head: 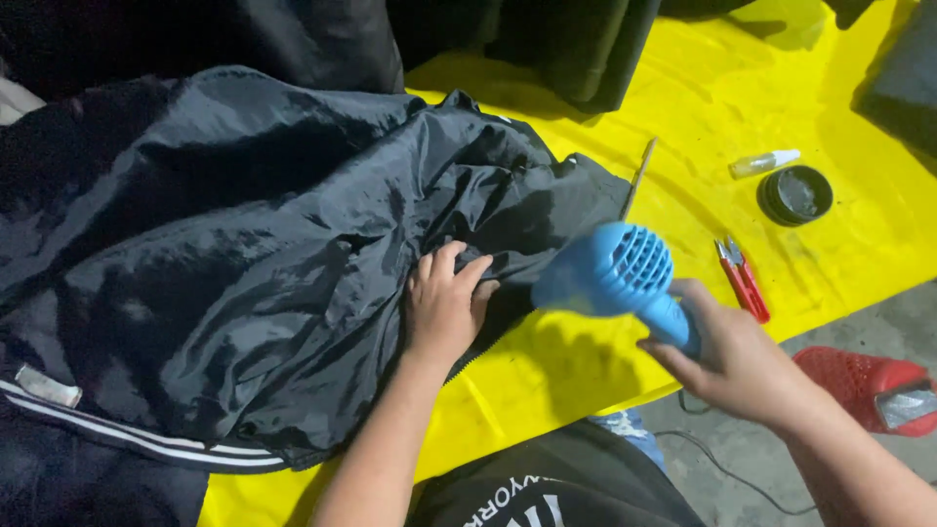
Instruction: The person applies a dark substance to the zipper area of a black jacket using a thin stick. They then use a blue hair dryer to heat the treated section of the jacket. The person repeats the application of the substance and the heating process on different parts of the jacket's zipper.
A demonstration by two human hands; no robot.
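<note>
A black shiny jacket (244, 254) lies spread over a yellow sheet (703, 107). My left hand (446, 303) presses flat on the jacket's lower edge, fingers together, beside a zipper line. My right hand (727, 356) grips the handle of a blue hair dryer (615, 271). The dryer's nozzle points left at the fabric just beside my left hand, and its grilled back faces the camera.
On the yellow sheet to the right lie red small snips (744, 278), a round black tin (795, 194), a small clear bottle (763, 163) and a thin stick (639, 176). A red shoe (869, 385) sits on the grey floor. Dark garments (576, 39) lie at the back.
</note>
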